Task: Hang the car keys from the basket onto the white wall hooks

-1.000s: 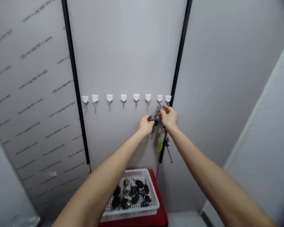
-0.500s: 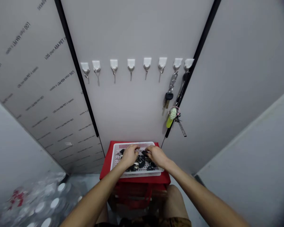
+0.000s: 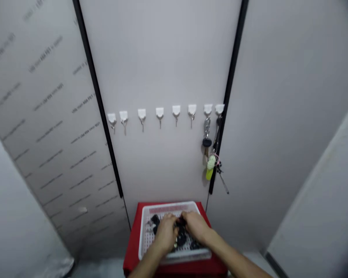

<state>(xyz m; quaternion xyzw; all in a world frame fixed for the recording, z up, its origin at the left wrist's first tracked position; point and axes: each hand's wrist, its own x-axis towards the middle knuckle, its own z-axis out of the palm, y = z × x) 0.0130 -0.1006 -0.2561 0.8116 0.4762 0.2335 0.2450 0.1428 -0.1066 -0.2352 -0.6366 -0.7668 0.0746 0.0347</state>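
Observation:
Both my hands are down in a white plastic basket (image 3: pixel 144 237) among black-headed keys (image 3: pixel 181 238). My left hand (image 3: pixel 166 233) has its fingers curled in over the middle of the pile; what they hold is hidden. Close beside it, my right hand (image 3: pixel 195 225) pinches a dark-headed key (image 3: pixel 181 221), partly covered by the fingers. On the wall above, a key with a dark head (image 3: pixel 207 143) hangs by a chain from the second hook from the right (image 3: pixel 208 109). A bunch with a yellow-green tag (image 3: pixel 210 173) and a pink ring hangs from the rightmost hook (image 3: pixel 219 109).
The basket stands on a red-covered stool or box (image 3: pixel 133 237) against the white wall panel (image 3: pixel 162 162). Several more white hooks (image 3: pixel 159 112) run in a row to the left, with no keys on them. Black strips (image 3: pixel 103 104) edge the panel on both sides.
My hands have left the chained key hanging on the second hook from the right and moved down into the basket. Since then they have drawn closer together among the keys. The view has tilted.

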